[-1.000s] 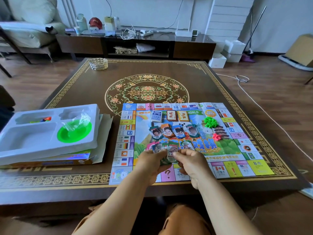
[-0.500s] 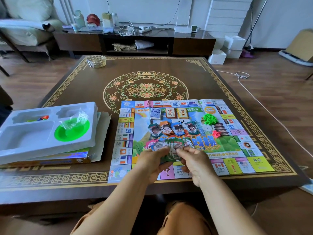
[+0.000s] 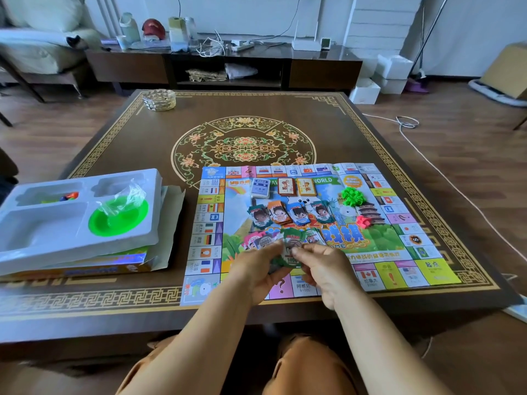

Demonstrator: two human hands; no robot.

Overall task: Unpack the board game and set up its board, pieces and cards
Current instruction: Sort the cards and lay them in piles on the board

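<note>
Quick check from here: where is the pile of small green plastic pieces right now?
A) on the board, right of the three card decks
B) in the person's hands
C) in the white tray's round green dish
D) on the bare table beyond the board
A: the green plastic pieces lie on the board, right of the card decks; both hands hold paper money.

My left hand (image 3: 258, 273) and right hand (image 3: 325, 276) were bare: no gloves, and no rings, watch or bracelet that I could make out. Both forearms were uncovered up to the lower edge of the view, with no sleeve or cuff showing on either. My legs, seen below the forearms, were clothed in a plain tan-orange fabric (image 3: 309, 366), lightly creased over the right knee, with no pattern, seam detail or marking that I could tell.
</note>
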